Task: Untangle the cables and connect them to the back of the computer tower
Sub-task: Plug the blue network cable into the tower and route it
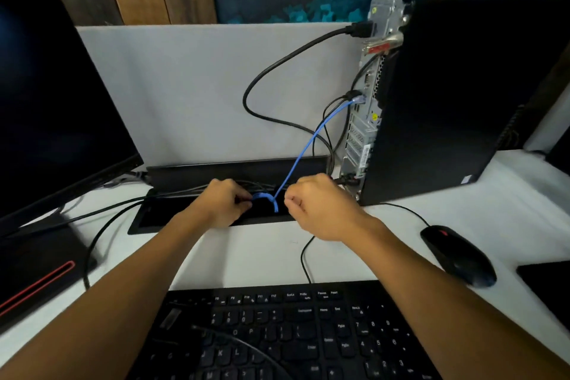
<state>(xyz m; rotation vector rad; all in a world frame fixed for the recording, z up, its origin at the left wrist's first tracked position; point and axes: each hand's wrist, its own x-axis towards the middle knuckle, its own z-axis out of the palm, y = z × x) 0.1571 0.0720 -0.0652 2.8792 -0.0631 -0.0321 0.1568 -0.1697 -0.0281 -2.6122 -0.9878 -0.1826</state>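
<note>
Already the blue cable (303, 151) is plugged into the back of the computer tower (456, 95) and runs down to the open cable tray (185, 213) just left of the tower's base. Over that tray the left hand (222, 203) pinches a blue loop, probably to work slack free. Nearer the tower, the right hand (320, 207) is curled; whether it holds anything I cannot tell. Black cables (277, 65) are plugged in higher up.

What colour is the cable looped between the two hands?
Blue cable, shown in the head view, running up to the computer tower.
</note>
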